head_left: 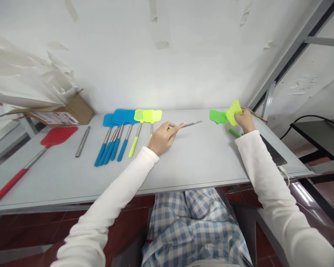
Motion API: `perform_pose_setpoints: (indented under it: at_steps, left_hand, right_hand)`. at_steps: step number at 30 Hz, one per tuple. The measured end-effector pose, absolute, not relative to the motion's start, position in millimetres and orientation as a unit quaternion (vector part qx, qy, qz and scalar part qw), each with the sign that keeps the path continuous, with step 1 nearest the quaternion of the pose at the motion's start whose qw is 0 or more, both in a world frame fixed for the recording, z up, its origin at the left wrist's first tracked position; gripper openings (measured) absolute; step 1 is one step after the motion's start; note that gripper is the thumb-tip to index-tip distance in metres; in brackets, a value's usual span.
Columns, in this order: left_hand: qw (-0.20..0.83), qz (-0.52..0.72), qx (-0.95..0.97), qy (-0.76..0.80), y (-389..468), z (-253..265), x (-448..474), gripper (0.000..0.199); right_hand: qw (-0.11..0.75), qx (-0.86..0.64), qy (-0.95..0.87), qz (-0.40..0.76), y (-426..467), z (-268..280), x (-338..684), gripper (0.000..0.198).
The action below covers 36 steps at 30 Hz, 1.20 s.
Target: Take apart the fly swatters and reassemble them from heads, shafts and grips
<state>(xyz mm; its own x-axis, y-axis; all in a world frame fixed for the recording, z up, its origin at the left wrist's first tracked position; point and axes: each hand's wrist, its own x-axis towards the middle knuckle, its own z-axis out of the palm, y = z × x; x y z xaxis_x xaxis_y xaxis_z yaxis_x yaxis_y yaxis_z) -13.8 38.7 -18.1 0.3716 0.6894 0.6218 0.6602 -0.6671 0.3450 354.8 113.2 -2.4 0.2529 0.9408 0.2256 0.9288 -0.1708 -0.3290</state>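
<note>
In the head view my left hand [161,139] is closed around a fly swatter handle, its thin metal rod [194,123] pointing right above the table. A bit of yellow shows between the fingers; most of the handle is hidden. At the right, my right hand [245,120] pinches a yellow swatter head [233,112], raised off the tabletop. Beside it lies a green swatter head [218,116]. A green handle [234,133] sits just below that hand, partly covered by the sleeve. Left of my left hand lie two yellow swatters [151,116], one partly hidden behind the hand.
Several blue swatters [123,116] lie in a row further left. Beyond them are a metal tube [82,141], a red swatter [59,136] and an open cardboard box [77,109]. A dark flat object [274,152] with a cable lies by my right forearm. A white wall backs the table.
</note>
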Motion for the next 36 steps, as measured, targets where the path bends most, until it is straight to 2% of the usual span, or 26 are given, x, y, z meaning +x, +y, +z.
perform_pose_setpoints:
  at_steps: [3,5,7,11,14,18,29,36]
  left_hand:
    - [-0.034,0.34,0.84,0.421,37.1,-23.4,-12.7,0.04]
    - [-0.038,0.332,0.844,0.421,37.7,-25.8,-12.2,0.041]
    - [-0.032,0.336,0.842,0.421,38.8,-27.6,-12.0,0.041]
    - [-0.01,0.341,0.845,0.413,39.0,-29.8,-10.3,0.04]
    - [-0.015,0.334,0.846,0.415,37.9,-30.7,-9.2,0.039]
    - [-0.038,0.325,0.847,0.418,38.7,-31.2,-10.9,0.039]
    - [-0.058,0.303,0.841,0.443,37.4,-30.6,-10.7,0.04]
    - [-0.042,0.299,0.837,0.456,37.1,-29.9,-11.0,0.041]
  right_hand:
    - [0.352,-0.748,-0.557,0.079,109.8,1.8,334.7,0.043]
    - [0.459,-0.677,-0.539,0.202,105.0,3.5,316.3,0.043]
    - [0.508,-0.577,-0.539,0.345,99.2,2.0,298.7,0.037]
    - [0.501,-0.486,-0.522,0.49,91.2,-10.2,274.5,0.03]
    - [0.51,-0.468,-0.497,0.523,90.3,-22.0,263.2,0.031]
    - [0.563,-0.41,-0.449,0.56,91.2,-33.8,252.2,0.036]
    - [0.584,-0.377,-0.397,0.6,88.1,-36.3,246.7,0.035]
    - [0.581,-0.388,-0.378,0.607,86.8,-34.0,244.4,0.026]
